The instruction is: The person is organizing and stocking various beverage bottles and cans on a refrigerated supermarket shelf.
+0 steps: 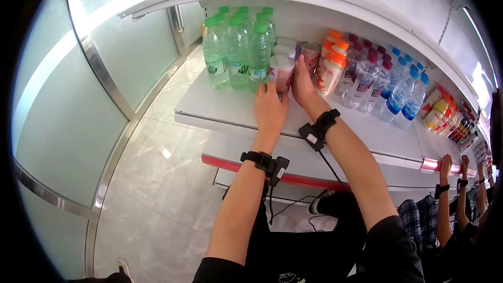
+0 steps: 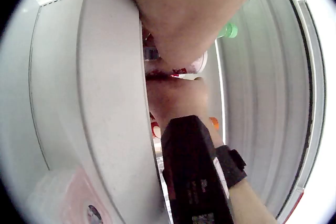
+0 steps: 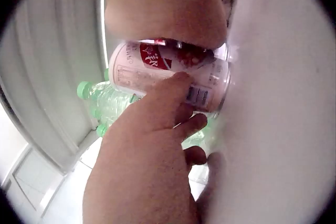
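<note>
On the shelf, a pink-and-white can (image 1: 281, 72) with a red label stands upright at the front of a short row of cans. My left hand (image 1: 271, 111) is at its lower front, with the thumb on the can's printed side and the other fingers curled by its base. Held upright along the can's right side, my right hand (image 1: 304, 85) has its fingers extended. The right wrist view shows the label and barcode of the can (image 3: 157, 66) between the two hands. In the left wrist view the hands mostly cover it.
Green-capped bottles (image 1: 238, 55) stand close on the left. Orange-capped bottles (image 1: 331, 73) and clear bottles with dark red caps (image 1: 361, 86) stand to the right, then blue-capped ones (image 1: 401, 94). An upper shelf (image 1: 314, 0) overhangs. Other people's arms (image 1: 444, 199) reach in at far right.
</note>
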Demonstrator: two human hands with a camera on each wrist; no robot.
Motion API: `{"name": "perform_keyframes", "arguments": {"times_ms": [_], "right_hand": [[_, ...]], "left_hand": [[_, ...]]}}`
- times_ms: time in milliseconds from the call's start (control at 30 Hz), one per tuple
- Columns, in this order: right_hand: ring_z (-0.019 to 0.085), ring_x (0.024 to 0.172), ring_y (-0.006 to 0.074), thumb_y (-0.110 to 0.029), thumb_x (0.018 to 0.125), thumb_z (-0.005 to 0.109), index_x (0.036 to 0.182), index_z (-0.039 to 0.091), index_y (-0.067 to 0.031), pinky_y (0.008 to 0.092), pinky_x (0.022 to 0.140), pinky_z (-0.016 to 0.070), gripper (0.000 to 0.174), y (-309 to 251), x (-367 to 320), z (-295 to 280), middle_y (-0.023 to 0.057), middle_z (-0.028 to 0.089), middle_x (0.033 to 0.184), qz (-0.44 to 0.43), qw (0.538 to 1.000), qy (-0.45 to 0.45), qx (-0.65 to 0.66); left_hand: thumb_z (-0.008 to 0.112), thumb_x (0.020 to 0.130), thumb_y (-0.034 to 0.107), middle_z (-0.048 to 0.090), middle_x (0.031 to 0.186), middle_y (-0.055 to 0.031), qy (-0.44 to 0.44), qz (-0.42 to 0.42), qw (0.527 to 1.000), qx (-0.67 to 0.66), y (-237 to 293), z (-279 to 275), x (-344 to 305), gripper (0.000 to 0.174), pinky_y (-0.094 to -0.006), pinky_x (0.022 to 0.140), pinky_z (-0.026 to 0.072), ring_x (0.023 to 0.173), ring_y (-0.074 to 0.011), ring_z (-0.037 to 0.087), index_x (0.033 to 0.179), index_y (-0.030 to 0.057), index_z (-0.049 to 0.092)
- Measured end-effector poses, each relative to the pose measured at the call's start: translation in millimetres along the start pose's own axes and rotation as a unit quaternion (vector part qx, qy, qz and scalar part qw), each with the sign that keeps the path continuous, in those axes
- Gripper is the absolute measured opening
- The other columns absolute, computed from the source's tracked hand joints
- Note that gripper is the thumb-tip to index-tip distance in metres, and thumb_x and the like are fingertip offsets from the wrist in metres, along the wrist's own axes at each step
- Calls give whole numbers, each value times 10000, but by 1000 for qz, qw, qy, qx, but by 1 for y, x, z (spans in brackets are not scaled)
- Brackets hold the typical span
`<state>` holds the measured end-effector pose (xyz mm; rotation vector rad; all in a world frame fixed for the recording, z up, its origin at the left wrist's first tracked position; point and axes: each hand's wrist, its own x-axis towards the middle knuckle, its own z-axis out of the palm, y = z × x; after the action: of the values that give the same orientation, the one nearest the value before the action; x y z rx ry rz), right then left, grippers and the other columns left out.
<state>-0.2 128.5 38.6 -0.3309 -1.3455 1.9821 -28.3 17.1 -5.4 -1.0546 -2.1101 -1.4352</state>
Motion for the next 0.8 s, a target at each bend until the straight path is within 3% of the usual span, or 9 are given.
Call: {"name": "perform_keyframes", "arguments": {"times_ms": [67,200,267,300,367,500,533,600,800], "right_hand": [[375,1371,236,-565,1035,297,1464,394,-32,364,1173,235,691,15,27,-20,97,420,1505,0,995,-86,49],[332,1410,239,-583,1027,287,1482,370,-33,354,1192,188,718,16,26,-23,100,384,1537,-40,998,-46,4],[209,1481,242,-606,1015,277,1540,256,-45,371,1211,116,768,17,33,-40,100,251,1610,-14,992,-129,10],[209,1481,242,-606,1015,277,1540,256,-45,371,1211,116,768,15,31,-40,100,251,1610,-15,992,-129,10],[88,1516,244,-633,1000,270,1575,122,-65,404,1217,65,822,9,26,-41,97,105,1651,-29,999,-10,-20],[212,1480,227,-634,1003,248,1562,212,-94,402,1200,146,779,11,19,-39,57,241,1616,-37,999,-16,0],[212,1480,227,-634,1003,248,1562,212,-94,402,1200,146,779,10,17,-34,57,241,1616,-38,999,-17,-1],[139,1504,253,-672,976,276,1565,153,-33,402,1212,96,878,9,15,-28,119,155,1640,43,997,-62,9],[199,1482,257,-704,955,304,1554,189,-16,390,1207,130,920,0,13,-38,126,218,1620,92,990,-108,-3]], "left_hand": [[721,801,143,583,991,-154,2,-1,1000,-4,-1,0,1,261,-491,765,488,950,-388,587,976,65,545],[714,810,148,588,973,-149,13,3,1000,-27,-2,3,0,243,-476,761,490,925,-374,594,959,52,548],[710,814,151,589,971,-145,8,6,1000,-28,-5,2,0,235,-470,762,491,921,-366,597,956,50,552],[705,819,153,591,970,-140,8,14,999,-30,-5,1,2,228,-465,764,491,918,-357,600,954,48,555],[703,821,154,593,971,-137,11,-3,998,-56,-3,-3,2,228,-463,764,491,916,-352,603,957,46,555],[702,819,155,592,997,-141,18,-30,997,-76,0,-4,2,280,-463,780,493,936,-348,603,1023,38,549],[702,819,155,592,997,-141,19,-30,996,-76,1,-4,2,280,-463,780,493,936,-348,603,1023,38,549],[707,812,151,576,1056,-166,35,-38,997,-49,3,-5,2,368,-469,807,495,977,-370,592,1108,38,520],[713,801,127,547,1138,-193,12,-50,998,-46,3,-6,1,444,-480,832,494,1024,-400,576,1172,41,485]]}}
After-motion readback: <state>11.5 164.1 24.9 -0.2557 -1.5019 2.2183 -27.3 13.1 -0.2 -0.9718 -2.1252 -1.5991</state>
